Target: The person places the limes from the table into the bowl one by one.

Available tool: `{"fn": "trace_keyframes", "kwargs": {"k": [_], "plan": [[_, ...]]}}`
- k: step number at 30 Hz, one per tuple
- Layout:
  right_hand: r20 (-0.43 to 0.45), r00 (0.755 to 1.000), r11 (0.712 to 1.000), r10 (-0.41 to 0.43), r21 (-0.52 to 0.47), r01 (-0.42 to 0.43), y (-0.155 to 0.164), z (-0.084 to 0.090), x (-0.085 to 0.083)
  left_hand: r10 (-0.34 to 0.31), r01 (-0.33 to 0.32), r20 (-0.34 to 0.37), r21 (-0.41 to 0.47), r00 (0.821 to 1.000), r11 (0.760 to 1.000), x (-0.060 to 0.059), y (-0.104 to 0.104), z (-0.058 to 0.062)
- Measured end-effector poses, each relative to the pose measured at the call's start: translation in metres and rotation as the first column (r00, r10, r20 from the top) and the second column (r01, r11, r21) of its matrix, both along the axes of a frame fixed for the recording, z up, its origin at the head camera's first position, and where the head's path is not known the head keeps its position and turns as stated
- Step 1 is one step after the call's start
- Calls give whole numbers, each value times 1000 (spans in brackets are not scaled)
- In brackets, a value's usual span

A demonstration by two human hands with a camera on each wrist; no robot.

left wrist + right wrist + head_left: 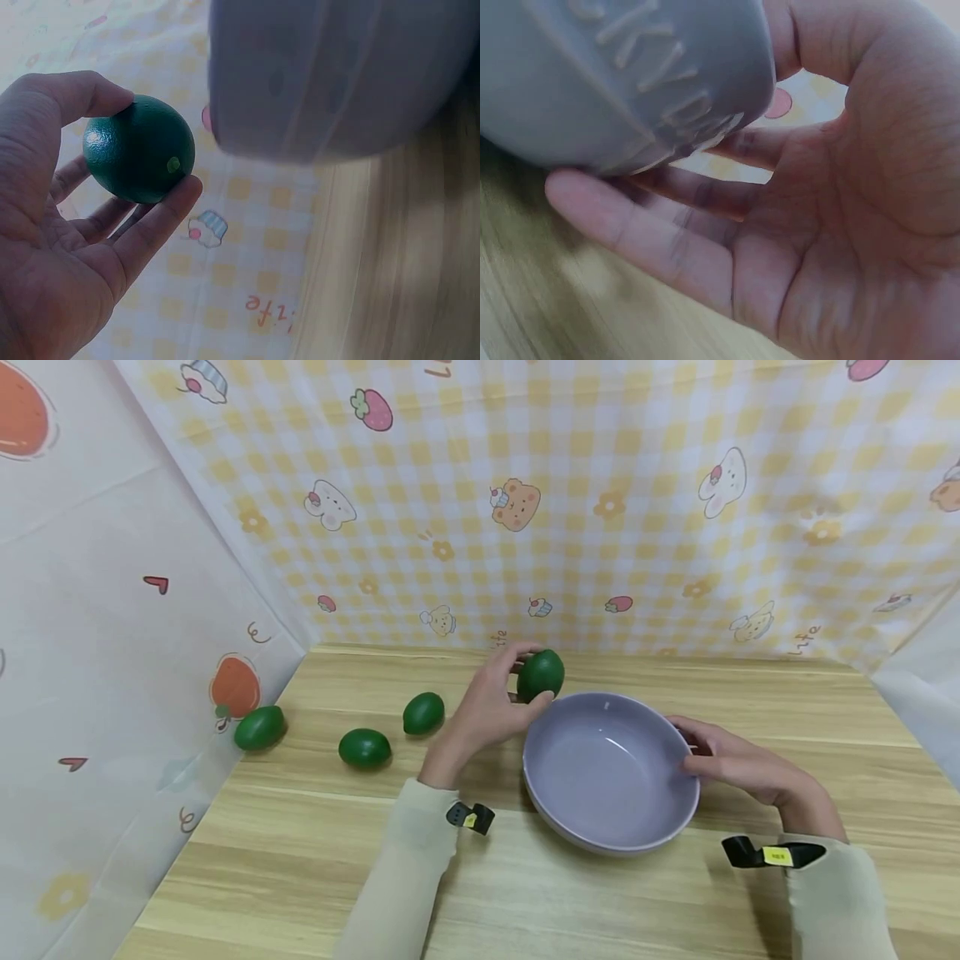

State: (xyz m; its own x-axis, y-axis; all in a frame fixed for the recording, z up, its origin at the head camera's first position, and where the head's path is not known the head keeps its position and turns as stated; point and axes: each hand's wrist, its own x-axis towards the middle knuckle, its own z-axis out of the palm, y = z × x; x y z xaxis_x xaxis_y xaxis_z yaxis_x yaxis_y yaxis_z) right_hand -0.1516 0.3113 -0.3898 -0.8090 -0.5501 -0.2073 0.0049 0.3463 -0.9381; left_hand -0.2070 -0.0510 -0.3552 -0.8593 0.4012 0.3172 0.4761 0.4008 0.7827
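Note:
My left hand (495, 697) pinches a dark green lime (542, 675) between thumb and fingers, just beyond the bowl's far left rim. A small pale green spot marks one end of that lime (139, 150) in the left wrist view. The lavender bowl (611, 777) has nothing inside it and tilts a little. My right hand (742, 764) grips its right side, thumb over the rim and fingers under the outer wall. Raised letters show on the bowl's outside (660, 67) in the right wrist view.
Three more limes lie on the wooden table (300, 843) to the left: one near the left hand (423, 713), a second beside it (364, 748), and another at the table's left edge (260, 728). A yellow checked cloth (570, 527) hangs behind the table.

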Motion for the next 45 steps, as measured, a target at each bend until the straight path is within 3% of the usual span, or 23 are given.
{"fn": "trace_keyframes", "kwargs": {"k": [8,16,22,45], "plan": [[-6,1000,999,-4,38,4,1,3,1,-26,26,42,0,999,1000,3,13,1],[-8,1000,999,3,32,-3,-1,3,1,-44,44,29,-5,999,999,8,20,2],[-9,1000,998,-8,56,8,-1,3,1,-95,95,32,-1,995,996,13,30,1],[-26,1000,998,-9,65,11,-3,4,2,-156,155,6,-144,988,977,24,42,12]]}}
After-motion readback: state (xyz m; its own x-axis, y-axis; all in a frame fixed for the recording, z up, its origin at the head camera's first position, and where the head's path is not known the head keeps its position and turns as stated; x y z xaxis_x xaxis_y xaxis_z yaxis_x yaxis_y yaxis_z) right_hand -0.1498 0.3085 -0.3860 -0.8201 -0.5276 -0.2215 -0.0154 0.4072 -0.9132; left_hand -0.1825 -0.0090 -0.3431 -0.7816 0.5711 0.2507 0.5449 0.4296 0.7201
